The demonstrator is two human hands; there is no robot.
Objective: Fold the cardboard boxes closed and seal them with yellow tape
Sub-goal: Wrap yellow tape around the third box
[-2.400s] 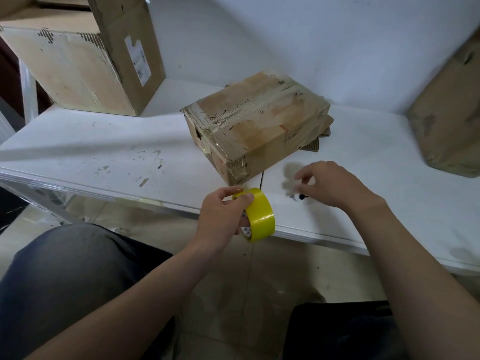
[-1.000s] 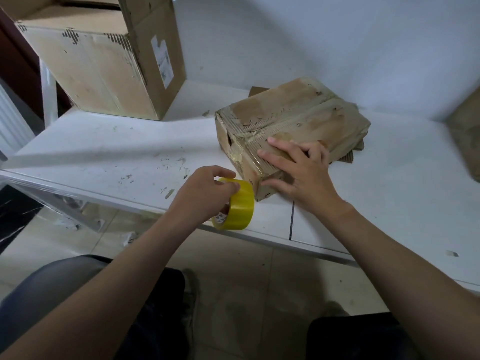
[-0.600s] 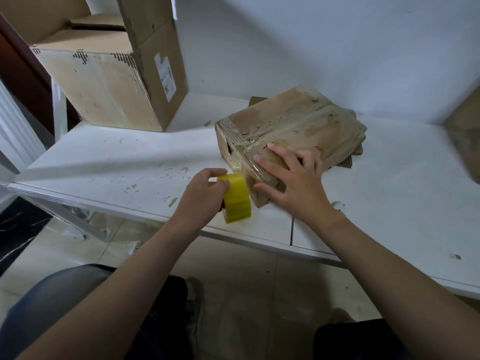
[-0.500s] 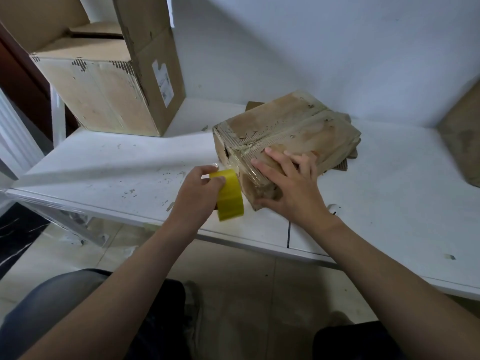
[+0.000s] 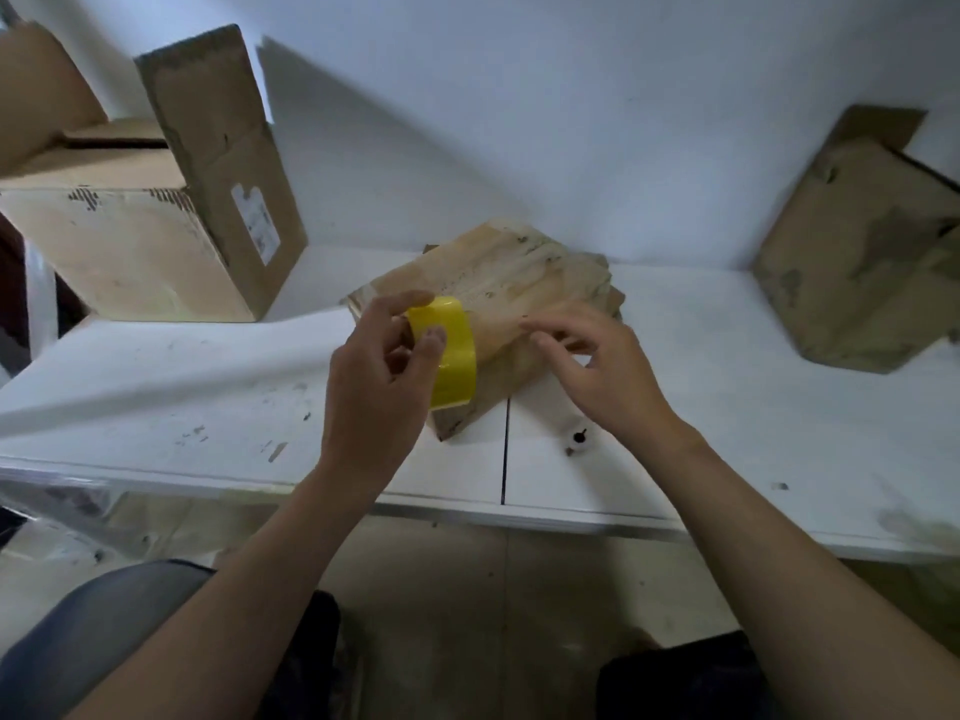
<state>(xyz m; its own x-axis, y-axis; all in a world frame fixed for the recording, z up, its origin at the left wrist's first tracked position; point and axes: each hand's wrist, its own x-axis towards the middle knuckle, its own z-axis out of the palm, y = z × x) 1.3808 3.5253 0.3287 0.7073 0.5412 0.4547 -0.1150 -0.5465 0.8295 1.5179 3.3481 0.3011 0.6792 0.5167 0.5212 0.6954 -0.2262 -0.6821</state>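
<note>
The small, worn brown cardboard box [image 5: 524, 283] lies folded shut mid-counter [image 5: 727, 407], yet no yellow strip shows on it, so sealing looks barely begun. The left hand [image 5: 379, 387] grips the roll of yellow tape [image 5: 452, 356] over the box's near corner. The right hand [image 5: 597, 371] hovers beside it, fingers [image 5: 550, 340] loosely curled, holding nothing visible. The large cardboard box [image 5: 145, 236] at the left has flaps up, unfolded.

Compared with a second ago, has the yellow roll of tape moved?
Yes. The yellow tape roll, in the left hand, went from the white table's front edge up and back over the worn cardboard box's left end.
</note>
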